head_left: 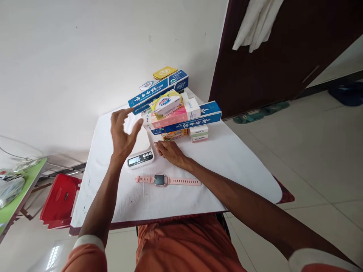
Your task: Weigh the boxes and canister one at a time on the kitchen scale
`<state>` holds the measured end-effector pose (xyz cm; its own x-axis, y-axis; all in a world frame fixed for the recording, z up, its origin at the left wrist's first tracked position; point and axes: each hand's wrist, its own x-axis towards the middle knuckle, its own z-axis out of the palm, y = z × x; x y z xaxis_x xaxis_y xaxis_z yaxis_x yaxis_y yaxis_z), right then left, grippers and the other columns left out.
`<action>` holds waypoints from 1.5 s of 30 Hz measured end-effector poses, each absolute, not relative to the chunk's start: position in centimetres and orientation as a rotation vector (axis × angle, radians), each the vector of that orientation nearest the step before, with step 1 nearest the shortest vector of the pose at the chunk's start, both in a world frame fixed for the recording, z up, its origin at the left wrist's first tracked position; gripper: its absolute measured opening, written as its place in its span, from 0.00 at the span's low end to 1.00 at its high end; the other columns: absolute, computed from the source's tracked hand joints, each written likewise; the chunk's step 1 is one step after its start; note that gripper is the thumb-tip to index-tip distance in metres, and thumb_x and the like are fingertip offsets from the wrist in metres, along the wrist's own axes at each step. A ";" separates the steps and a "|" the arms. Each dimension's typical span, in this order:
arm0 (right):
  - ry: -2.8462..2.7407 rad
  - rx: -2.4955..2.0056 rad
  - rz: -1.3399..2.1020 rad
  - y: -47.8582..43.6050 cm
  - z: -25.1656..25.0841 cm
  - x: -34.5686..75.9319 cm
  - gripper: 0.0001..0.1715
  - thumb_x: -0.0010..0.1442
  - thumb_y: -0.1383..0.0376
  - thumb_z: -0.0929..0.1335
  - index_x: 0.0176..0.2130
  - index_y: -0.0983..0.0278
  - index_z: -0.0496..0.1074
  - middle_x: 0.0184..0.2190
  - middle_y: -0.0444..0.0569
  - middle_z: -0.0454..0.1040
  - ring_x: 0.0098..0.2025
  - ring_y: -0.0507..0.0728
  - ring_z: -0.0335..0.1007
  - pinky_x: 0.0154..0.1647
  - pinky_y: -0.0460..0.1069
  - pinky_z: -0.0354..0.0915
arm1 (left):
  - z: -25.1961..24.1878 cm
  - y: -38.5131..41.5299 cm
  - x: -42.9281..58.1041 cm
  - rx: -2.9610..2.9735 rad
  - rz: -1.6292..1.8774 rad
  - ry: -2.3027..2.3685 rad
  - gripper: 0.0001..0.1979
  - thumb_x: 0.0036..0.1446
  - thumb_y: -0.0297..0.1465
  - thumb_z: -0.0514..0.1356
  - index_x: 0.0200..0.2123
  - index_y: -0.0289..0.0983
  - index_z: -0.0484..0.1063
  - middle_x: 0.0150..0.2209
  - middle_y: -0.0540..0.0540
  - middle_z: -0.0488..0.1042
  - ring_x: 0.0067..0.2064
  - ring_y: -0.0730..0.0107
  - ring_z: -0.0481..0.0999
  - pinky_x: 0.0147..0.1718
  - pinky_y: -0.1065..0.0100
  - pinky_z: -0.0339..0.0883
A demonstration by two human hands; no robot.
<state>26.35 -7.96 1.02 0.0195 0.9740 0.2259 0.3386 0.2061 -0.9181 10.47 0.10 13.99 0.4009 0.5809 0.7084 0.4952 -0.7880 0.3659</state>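
Boxes (171, 118) stood piled near the left hand (122, 136), wide-spread and empty by a scale (141, 158), while the right hand (172, 153) curled, its hold I could not tell.

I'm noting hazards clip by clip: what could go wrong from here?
The left hand, fingers spread near the pink box's end, might bump it, sliding the yellow box off its top. The long blue box below seems to stick out past the small white boxes under it, so a knock could tip it. The right hand, close beside the scale, might nudge it.
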 end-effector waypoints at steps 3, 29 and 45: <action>-1.472 -1.312 0.834 -7.9 0.8 26.3 0.27 0.75 0.52 0.58 0.27 0.60 0.64 0.22 0.44 0.69 0.27 0.53 0.66 0.35 0.49 0.61 | 12.7 0.3 6.2 2.362 1.374 1.208 0.21 0.67 0.49 0.63 0.54 0.42 0.77 0.53 0.41 0.77 0.50 0.59 0.79 0.49 0.56 0.74; -1.433 -1.319 0.858 -8.5 0.9 26.2 0.34 0.73 0.41 0.57 0.26 0.59 0.64 0.23 0.44 0.69 0.25 0.53 0.65 0.32 0.49 0.63 | 14.5 12.4 15.1 2.729 0.917 0.957 0.24 0.51 0.39 0.72 0.51 0.44 0.74 0.51 0.37 0.77 0.55 0.42 0.72 0.56 0.41 0.65; -1.272 -1.277 0.942 -8.2 0.5 26.1 0.44 0.65 0.27 0.57 0.26 0.60 0.68 0.21 0.45 0.70 0.22 0.52 0.65 0.26 0.48 0.64 | 16.4 2.9 -8.3 2.484 0.745 1.341 0.28 0.49 0.44 0.73 0.53 0.45 0.76 0.49 0.44 0.79 0.50 0.52 0.77 0.52 0.51 0.73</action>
<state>26.13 -8.18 0.49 0.1236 0.9826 0.1388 0.1535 0.1192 -0.9809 -8.35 2.92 16.40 0.4547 0.8283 0.3275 0.7158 -0.5586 0.4191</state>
